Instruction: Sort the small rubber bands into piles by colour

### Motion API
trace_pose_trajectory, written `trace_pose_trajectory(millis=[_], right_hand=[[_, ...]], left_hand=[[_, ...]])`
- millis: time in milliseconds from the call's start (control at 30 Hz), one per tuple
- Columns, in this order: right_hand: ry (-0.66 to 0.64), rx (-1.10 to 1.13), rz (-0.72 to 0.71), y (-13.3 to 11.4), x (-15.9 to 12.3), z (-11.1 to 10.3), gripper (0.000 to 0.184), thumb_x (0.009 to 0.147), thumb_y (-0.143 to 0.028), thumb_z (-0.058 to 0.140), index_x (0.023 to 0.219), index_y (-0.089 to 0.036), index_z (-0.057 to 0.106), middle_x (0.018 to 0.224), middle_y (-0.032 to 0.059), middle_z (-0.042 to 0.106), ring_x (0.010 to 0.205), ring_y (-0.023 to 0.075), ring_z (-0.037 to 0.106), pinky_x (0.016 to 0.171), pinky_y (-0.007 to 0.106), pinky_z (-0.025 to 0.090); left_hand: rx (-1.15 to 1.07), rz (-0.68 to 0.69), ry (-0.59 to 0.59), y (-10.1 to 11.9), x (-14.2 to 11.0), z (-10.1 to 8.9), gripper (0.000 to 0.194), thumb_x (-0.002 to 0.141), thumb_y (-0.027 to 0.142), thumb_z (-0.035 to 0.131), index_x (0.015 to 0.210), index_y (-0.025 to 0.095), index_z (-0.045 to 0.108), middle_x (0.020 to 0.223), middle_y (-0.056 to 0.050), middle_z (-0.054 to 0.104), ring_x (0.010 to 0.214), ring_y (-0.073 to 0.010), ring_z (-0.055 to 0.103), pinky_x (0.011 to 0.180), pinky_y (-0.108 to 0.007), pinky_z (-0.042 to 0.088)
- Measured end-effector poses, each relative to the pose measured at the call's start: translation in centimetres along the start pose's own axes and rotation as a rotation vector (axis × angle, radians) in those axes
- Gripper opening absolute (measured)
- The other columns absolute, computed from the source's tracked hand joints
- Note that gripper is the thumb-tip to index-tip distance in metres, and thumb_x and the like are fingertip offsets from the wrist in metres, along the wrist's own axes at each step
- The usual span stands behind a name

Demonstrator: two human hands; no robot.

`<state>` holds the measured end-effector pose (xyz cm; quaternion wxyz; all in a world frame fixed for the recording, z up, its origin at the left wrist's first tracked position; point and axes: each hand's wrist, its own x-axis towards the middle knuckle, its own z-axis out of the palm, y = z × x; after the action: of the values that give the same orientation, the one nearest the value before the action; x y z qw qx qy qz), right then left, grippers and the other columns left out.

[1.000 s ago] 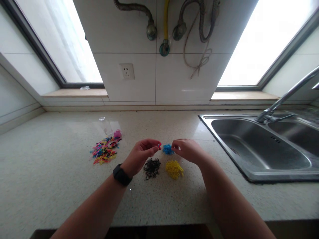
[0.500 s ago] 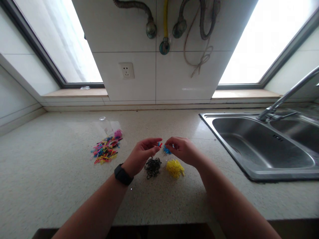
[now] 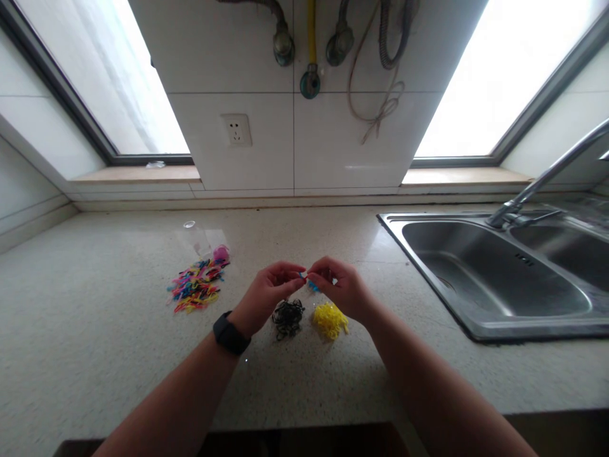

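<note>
My left hand (image 3: pixel 266 293), with a dark watch on its wrist, pinches a few small rubber bands (image 3: pixel 302 276) in red and blue between thumb and fingers. Against these, the thumb and forefinger of my right hand (image 3: pixel 343 287) are closed, fingertips nearly meeting the left ones; exactly what they grip is too small to tell. Partly hidden behind the right fingers lies a blue rubber band pile (image 3: pixel 313 287). Below the hands are a black rubber band pile (image 3: pixel 288 318) and a yellow rubber band pile (image 3: pixel 330 320). Farther left spreads a mixed-colour rubber band pile (image 3: pixel 196 287).
Behind the mixed pile, a clear plastic container (image 3: pixel 196 240) lies beside a pink object (image 3: pixel 221 253). A steel sink (image 3: pixel 495 270) with a faucet (image 3: pixel 537 187) is set into the speckled countertop (image 3: pixel 118 304) at right. Hoses and a wall socket (image 3: pixel 236 130) are on the tiled wall.
My right hand has moved left toward my left hand, so the fingertips now come together at the bands. The view has shifted slightly.
</note>
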<state>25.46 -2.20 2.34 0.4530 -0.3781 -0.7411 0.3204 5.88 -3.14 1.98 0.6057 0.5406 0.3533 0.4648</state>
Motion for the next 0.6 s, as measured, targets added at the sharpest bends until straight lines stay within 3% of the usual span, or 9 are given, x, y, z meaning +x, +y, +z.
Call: trace_pose_trajectory(millis=[167,333,600], right_hand=[[0.015,0.11,0.053,-0.1,0.1,-0.2,0.021,0.089,-0.038,0.064,0.085,-0.018,0.064,0.064,-0.0027,0.053,0.058,0.0097,0.044,0.053,0.025,0.036],[0.068,0.198,0.064,-0.3,0.2,-0.6,0.022,0.088,-0.041,0.065,0.083,-0.02,0.063,0.068,-0.0007,0.058,0.061,0.0108,0.05,0.055,0.026,0.04],[0.082,0.184,0.051,-0.3,0.4,-0.9,0.02,0.088,-0.038,0.065,0.082,-0.02,0.063,0.067,-0.0004,0.058,0.06,0.0104,0.049,0.053,0.026,0.039]], left_hand=[[-0.064,-0.017,0.036,0.1,0.1,-0.1,0.024,0.078,0.032,0.079,0.095,0.016,0.072,0.08,-0.002,0.067,0.061,-0.008,0.053,0.058,-0.022,0.043],[-0.269,-0.021,0.102,0.5,0.0,0.0,0.024,0.073,0.034,0.083,0.083,0.015,0.071,0.069,0.0,0.063,0.057,-0.0069,0.052,0.054,-0.02,0.042],[-0.548,0.016,0.118,1.1,-0.4,-0.1,0.026,0.066,0.031,0.088,0.079,0.018,0.07,0.068,0.001,0.064,0.057,-0.0061,0.051,0.051,-0.018,0.038]])
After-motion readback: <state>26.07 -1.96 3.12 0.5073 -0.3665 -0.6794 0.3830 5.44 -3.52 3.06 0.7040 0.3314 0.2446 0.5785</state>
